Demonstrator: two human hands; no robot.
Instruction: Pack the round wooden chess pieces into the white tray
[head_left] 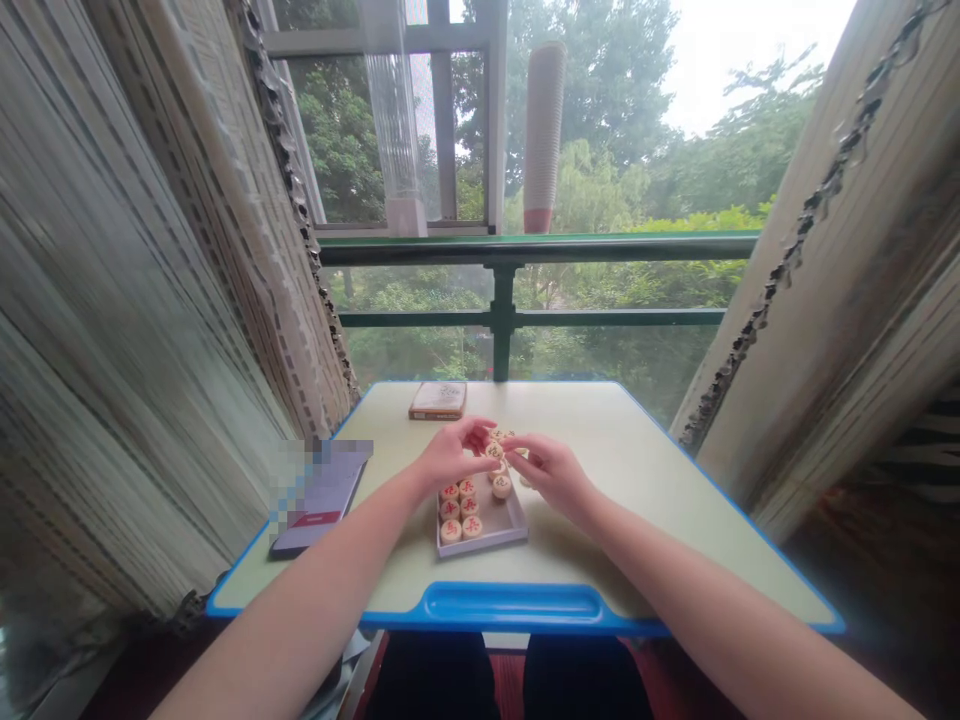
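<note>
Over a shallow tray-like box (487, 546) my two hands meet around a round wooden Chinese chess piece (494, 452) with a dark character. My left hand (456, 452) has its thumb under the piece and its fingers curled behind. From the other side, the fingertips of my right hand (553, 468) close in at the piece's right edge. Pieces with red characters, such as the red piece (450, 532), stand in two columns along the box's left side. Another dark-marked piece (501, 487) sits at the box's right side. More pieces behind my fingers are partly hidden.
A flat box (438, 400) lies at the far left of the blue-edged table (600, 560). On the left edge rests a dark, partly blurred flat object (322, 510). Beyond stand a green railing (540, 250), a stack of cups (545, 140) and curtains (795, 250).
</note>
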